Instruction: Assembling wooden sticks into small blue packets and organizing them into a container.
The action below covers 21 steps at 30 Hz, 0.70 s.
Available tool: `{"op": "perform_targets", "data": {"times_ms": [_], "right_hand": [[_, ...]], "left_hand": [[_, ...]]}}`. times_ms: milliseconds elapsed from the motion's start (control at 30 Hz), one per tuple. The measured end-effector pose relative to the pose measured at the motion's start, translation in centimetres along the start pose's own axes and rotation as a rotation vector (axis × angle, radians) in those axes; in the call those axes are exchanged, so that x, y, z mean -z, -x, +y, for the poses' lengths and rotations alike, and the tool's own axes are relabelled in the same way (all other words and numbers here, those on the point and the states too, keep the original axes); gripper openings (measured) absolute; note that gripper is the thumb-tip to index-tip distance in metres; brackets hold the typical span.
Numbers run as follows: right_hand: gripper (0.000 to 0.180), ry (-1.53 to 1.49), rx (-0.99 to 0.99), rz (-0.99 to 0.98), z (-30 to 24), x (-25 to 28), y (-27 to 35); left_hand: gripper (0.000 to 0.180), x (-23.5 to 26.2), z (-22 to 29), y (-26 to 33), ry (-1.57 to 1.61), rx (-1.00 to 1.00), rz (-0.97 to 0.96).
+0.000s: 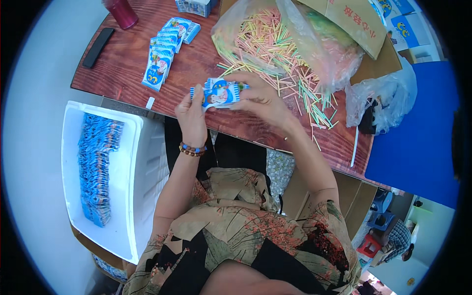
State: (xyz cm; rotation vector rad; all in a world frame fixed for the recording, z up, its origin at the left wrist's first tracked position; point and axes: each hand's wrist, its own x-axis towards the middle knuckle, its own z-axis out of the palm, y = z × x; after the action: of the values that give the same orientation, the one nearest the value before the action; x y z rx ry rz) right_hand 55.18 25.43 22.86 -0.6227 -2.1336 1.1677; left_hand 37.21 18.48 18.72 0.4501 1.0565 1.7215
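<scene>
Above the table's near edge, both my hands hold a small blue-and-white packet [220, 93]. My left hand [191, 118] pinches its left end, with the thumb upright against it. The fingers of my right hand [264, 101] are closed round the right end. More than one packet may be in the grip; the overlap makes this hard to tell. Farther left, an overlapping row of similar packets [158, 64] lies on the table. Short pastel sticks [275, 42] in pink, yellow and green spill from a clear plastic bag [231, 22] just beyond my right hand.
Left of me stands a white foam box [139, 147] with rows of blue packets [96, 172]. On the reddish wooden table [125, 64] are a black bar-shaped object [98, 47] and a red container [120, 12]. An open cardboard box [351, 24] and a crumpled clear bag [383, 93] stand right.
</scene>
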Motion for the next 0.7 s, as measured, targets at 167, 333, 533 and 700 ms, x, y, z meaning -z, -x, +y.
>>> {"op": "perform_targets", "data": {"times_ms": [167, 333, 533, 700], "right_hand": [[0.019, 0.211, -0.315, 0.297, 5.0, 5.4, -2.1], [0.027, 0.918, -0.249, 0.143, 8.3, 10.8, -4.1], [0.039, 1.149, -0.189, -0.042, 9.6, 10.7, -5.4], [0.034, 1.174, -0.115, 0.074, 11.3, 10.2, -5.3]], "left_hand": [[0.019, 2.3, -1.1, -0.9, -0.256, -0.166, 0.028], [0.018, 2.8, -1.3, -0.5, -0.194, -0.189, 0.036], [0.017, 2.8, -1.4, -0.6, -0.232, -0.2, 0.019], [0.017, 3.0, -1.3, -0.9, -0.165, -0.169, 0.004]]}}
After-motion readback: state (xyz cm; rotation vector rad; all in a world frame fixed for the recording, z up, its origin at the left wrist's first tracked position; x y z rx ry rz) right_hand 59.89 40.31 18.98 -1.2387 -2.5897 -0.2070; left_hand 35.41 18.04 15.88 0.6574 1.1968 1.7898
